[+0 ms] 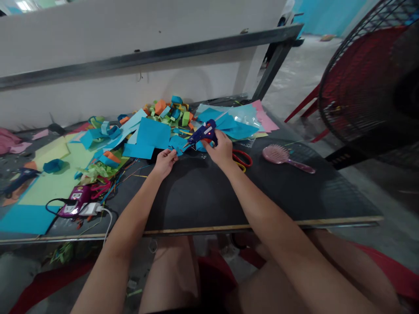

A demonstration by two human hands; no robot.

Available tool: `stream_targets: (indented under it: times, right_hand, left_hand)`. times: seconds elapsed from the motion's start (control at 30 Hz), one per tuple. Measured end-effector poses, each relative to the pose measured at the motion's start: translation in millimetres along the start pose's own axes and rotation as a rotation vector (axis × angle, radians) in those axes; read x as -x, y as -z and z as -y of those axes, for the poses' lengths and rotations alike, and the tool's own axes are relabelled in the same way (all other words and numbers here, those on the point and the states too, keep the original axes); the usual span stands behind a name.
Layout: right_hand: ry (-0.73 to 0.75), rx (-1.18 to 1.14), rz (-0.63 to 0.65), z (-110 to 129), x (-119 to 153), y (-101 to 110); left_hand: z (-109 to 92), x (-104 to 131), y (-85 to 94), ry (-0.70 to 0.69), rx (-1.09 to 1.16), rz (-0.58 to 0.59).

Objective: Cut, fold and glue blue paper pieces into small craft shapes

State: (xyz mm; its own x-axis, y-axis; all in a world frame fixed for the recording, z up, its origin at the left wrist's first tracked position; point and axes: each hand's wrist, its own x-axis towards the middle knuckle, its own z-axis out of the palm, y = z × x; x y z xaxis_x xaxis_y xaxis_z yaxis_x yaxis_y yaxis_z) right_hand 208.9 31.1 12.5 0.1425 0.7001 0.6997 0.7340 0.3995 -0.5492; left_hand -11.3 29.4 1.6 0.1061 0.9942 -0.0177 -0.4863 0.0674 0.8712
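Note:
In my right hand (221, 148) is a dark blue hot glue gun (203, 132), its nozzle pointing left and down toward my other hand. My left hand (166, 162) is closed in a pinch on a small piece of blue paper (177, 143) close to the nozzle. Flat blue paper sheets (153, 134) lie just behind my left hand. Red-handled scissors (242, 158) rest beside my right wrist, partly hidden by it. Further back is a heap of small folded paper shapes (172, 111) in orange, green and blue.
A pink hairbrush (278, 155) lies on the right of the dark table (203, 196). On the left are a purple device with a power strip (78, 201), another glue gun (21, 179) and yellow paper (49, 183). A large fan (369, 83) stands at the right.

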Motion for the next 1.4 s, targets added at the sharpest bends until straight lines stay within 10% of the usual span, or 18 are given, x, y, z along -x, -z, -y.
stream_targets:
  times: [1.4]
  right_hand:
    - [0.065, -0.062, 0.090, -14, 0, -6]
  left_hand:
    - [-4, 6, -8.3, 0.027, -0.029, -0.055]
